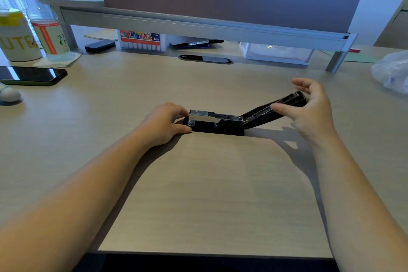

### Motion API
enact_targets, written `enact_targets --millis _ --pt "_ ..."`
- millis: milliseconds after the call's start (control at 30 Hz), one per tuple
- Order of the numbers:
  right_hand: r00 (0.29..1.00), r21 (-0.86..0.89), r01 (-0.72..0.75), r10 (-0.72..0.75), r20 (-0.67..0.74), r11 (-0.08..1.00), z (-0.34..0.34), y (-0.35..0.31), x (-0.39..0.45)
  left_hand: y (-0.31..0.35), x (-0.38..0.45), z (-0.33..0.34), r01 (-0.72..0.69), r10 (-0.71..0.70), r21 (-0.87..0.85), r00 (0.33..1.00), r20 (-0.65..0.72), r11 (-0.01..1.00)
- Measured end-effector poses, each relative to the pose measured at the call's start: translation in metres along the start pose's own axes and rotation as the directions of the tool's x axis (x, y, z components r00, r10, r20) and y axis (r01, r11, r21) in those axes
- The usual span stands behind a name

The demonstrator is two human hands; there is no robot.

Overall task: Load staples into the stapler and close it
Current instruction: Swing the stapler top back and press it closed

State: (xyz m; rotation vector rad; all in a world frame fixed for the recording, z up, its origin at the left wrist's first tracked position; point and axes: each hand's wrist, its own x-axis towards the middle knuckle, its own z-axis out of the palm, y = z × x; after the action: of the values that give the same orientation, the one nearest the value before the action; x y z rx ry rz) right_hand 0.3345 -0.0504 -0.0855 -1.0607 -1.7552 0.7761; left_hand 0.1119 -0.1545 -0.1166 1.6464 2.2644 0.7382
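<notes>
A black stapler (217,125) lies on the desk at the middle, its base flat and its silver staple channel (215,116) exposed. The black top cover (276,108) is swung back to the right and slopes upward. My left hand (164,123) grips the stapler's left front end, thumb below and fingers above. My right hand (309,108) is at the raised end of the cover, thumb resting on its edge and the other fingers spread loosely above it. Whether staples lie in the channel cannot be told.
A black phone (33,75) lies at the far left, with a mug (17,37) and a bottle (47,26) behind it. Under the monitor riser (198,26) stand a marker box (141,40) and a clear tray (276,53). A plastic bag (391,73) sits at the right edge.
</notes>
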Motion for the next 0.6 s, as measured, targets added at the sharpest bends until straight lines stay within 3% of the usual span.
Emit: enact_targets --millis 100,200,433,600 --pt "0.999 0.379 -0.050 0.048 0.016 0.924 0.011 -0.002 0.002 0.002 0.001 0.002 -0.007 0.007 0.001 1.000 0.001 1.000" --pt "0.998 0.502 -0.068 0.054 0.043 0.862 0.024 -0.005 0.004 0.003 0.002 0.004 -0.018 0.018 0.008 1.000 0.007 1.000" --pt "0.963 0.344 0.004 -0.096 0.252 0.939 0.055 -0.010 -0.003 0.005 0.006 0.007 -0.043 0.043 0.017 0.999 0.012 0.999" --pt "0.952 0.171 0.048 -0.097 0.289 0.984 0.065 -0.014 -0.003 0.003 0.008 0.009 -0.041 0.040 0.039 0.999 0.011 0.998"
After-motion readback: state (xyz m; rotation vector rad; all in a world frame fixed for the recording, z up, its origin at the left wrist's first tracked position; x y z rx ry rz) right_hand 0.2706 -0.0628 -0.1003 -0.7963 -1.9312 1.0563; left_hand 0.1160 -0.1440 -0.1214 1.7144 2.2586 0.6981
